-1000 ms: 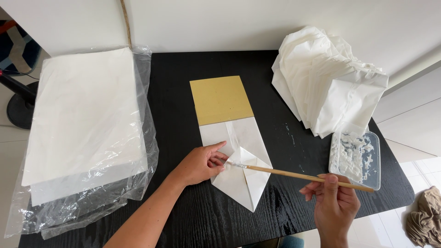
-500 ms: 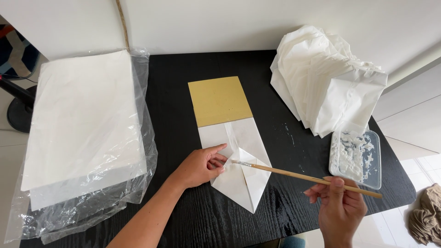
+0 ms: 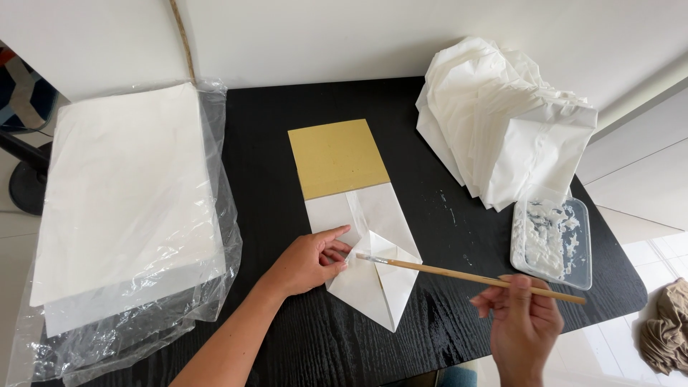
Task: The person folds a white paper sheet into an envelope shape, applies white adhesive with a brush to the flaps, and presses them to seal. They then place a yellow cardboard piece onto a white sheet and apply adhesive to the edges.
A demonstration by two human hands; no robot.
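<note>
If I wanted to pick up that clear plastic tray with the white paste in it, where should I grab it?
Probably by the rim of the clear rectangular plastic tray, pinching its two long sides from above. The white paste is smeared over the floor inside, so fingers are best kept outside on the walls. Its right side, near the edge of the black wooden table, looks free; the stack of white paper bags crowds the far end.

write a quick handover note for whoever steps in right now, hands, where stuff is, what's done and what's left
Left hand: flat on the white paper bag, pinning its folded bottom.
Right hand: grips a wooden brush, bristle tip on the fold.
Bag lies centre of the black table around a tan cardboard form. Clear paste tray to the right, pile of finished bags behind it, stack of white sheets in plastic on the left.
Done: bottom flaps folded to a point.
Left, probably: finish pasting, press shut, slide the form out.
</note>
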